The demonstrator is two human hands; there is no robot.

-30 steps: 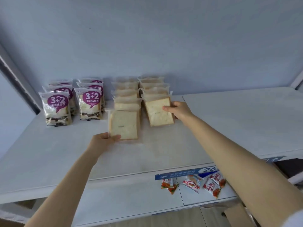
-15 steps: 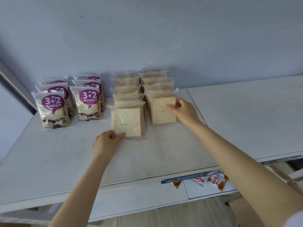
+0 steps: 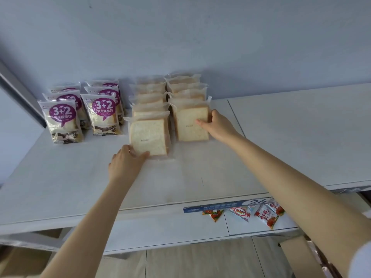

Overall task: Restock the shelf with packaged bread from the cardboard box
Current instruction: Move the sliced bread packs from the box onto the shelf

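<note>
Gripping the lower left corner of the left front pack [image 3: 148,137], the left hand [image 3: 125,163] has its thumb laid across the clear wrapper and its fingers tucked behind. Over on the other side, the right hand [image 3: 218,125] pinches the right edge of the right front pack [image 3: 190,125], thumb on the face of the slice, fingers out of sight behind it. Both packs stand upright on the white shelf [image 3: 301,137], each heading a row of bread packs [image 3: 181,88] that runs back to the wall, the two rows side by side and the left front pack sitting a little nearer the shelf's edge. Just left of them stand the purple-label packs [image 3: 102,111], two rows marked 3+2. Down below, a blue price strip [image 3: 220,206] runs along the shelf front, with red and white sachets [image 3: 265,214] on the lower shelf beneath it, and brown cardboard [image 3: 297,257] shows at the bottom right.
</note>
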